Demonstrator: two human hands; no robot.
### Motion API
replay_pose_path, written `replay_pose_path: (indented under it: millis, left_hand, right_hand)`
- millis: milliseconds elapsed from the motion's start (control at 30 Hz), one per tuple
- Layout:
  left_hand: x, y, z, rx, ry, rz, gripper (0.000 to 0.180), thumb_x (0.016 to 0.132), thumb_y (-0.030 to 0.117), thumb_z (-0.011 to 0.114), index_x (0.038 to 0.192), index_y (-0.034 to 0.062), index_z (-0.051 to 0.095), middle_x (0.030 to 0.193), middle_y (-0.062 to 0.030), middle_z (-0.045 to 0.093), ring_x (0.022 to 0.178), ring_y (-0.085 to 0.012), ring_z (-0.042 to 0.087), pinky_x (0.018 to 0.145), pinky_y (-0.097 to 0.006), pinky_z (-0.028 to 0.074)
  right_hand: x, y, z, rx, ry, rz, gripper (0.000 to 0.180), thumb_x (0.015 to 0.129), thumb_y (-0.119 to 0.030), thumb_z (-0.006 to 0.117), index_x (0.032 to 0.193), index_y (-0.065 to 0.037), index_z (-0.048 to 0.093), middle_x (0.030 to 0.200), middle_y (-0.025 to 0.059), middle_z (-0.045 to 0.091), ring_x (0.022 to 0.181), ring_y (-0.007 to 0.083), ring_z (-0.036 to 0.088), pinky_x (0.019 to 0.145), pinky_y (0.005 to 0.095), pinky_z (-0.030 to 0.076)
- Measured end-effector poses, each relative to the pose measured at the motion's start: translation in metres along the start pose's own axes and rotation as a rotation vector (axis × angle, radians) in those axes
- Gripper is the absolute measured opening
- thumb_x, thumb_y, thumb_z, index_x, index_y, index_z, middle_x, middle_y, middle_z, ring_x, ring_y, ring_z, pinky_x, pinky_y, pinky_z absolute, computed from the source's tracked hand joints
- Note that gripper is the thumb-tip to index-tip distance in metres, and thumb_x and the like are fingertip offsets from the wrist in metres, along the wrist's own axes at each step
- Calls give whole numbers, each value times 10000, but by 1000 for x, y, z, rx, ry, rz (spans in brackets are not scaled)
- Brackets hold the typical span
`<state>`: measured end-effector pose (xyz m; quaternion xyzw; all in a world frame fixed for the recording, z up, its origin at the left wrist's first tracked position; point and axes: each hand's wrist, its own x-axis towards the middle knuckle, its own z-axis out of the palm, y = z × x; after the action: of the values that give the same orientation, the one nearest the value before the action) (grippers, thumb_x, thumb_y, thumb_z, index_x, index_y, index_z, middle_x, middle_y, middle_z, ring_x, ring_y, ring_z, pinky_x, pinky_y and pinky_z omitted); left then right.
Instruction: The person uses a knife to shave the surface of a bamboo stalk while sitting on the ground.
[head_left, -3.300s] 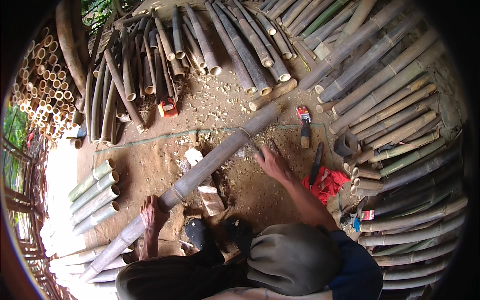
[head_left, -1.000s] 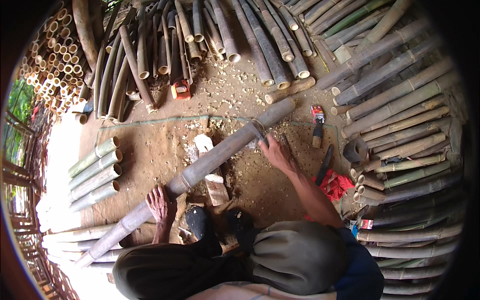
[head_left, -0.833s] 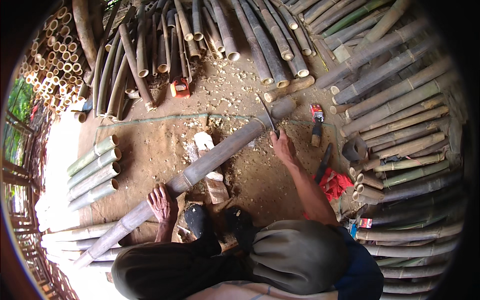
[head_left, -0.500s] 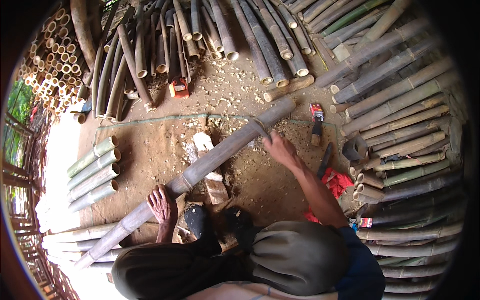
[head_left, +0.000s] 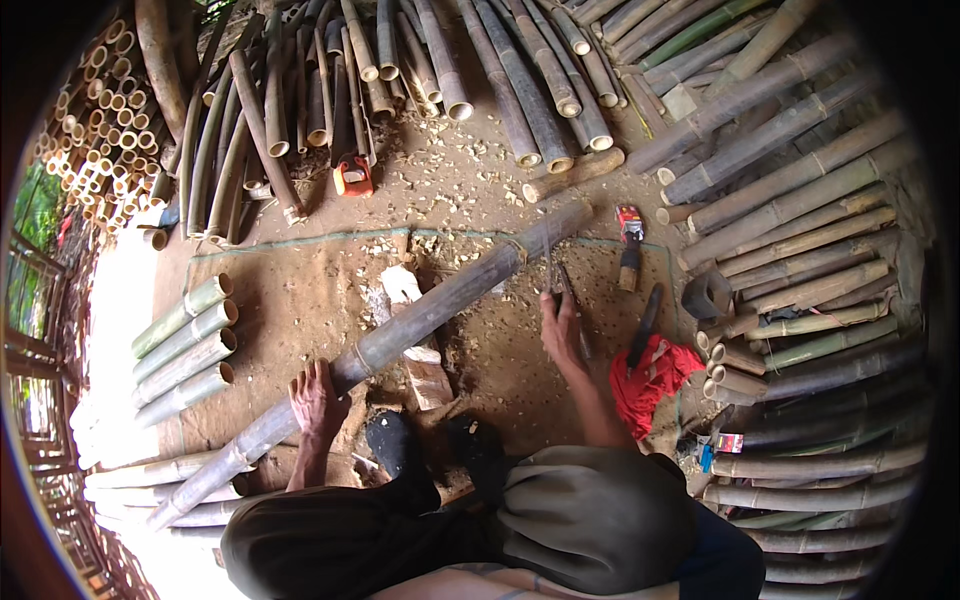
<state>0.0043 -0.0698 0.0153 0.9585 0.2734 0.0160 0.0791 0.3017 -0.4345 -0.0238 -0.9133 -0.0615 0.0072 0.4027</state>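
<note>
A long grey-brown bamboo pole (head_left: 440, 303) slants from lower left to upper right in front of me, across a pale wooden block (head_left: 430, 382) on the ground. My left hand (head_left: 318, 400) grips its lower part, fingers over the top. My right hand (head_left: 562, 325) is closed round a slim bladed tool (head_left: 548, 262), smeared by motion, beside the pole's upper end. The blade seems to overlap the pole close to a node; I cannot tell whether it touches. My feet, in dark footwear, rest below the block.
Several cut bamboo lengths (head_left: 188, 345) lie at left, and bamboo poles (head_left: 800, 165) line the right and back. An orange tool (head_left: 353, 177) sits at the back. On the right are a red cloth (head_left: 655, 385), a dark-bladed tool (head_left: 648, 318) and a brush-like item (head_left: 629, 248).
My right hand has drawn back toward me from the node, swinging the tool more upright. The red cloth is less covered by my forearm. My left hand and the pole have barely moved.
</note>
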Motion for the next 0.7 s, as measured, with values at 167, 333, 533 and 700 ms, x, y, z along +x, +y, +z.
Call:
replay_pose_path:
  millis: [167,333,533,700]
  left_hand:
    - [20,-6,-25,-132,-245,-4,454,641,238,871,1038,102,696,972,-133,750,929,-350,731,854,-474,570]
    - [36,-32,-27,-151,-453,-17,607,553,323,927,1081,113,713,998,-147,773,949,-352,750,833,-476,593]
    - [39,-40,-22,-164,-480,12,626,531,348,933,1074,106,733,967,-148,779,930,-349,755,841,-463,598]
    - [44,-59,-19,-269,-573,35,675,494,338,973,1082,74,772,970,-165,792,915,-328,767,845,-445,598]
  right_hand:
    - [-30,-47,-13,-221,-414,-223,499,1067,-481,568,1252,-19,525,1010,297,715,928,500,702,785,564,542]
    - [-3,-35,5,-184,-285,-238,466,1056,-453,598,1223,-20,552,930,287,719,805,494,708,670,582,542]
    - [8,-32,-9,-290,-367,-439,426,1072,-439,581,1142,-19,583,881,275,716,776,488,709,671,575,546]
    - [16,-59,-8,-227,-281,-167,451,1073,-450,569,1167,-9,585,908,275,728,852,480,725,719,557,562]
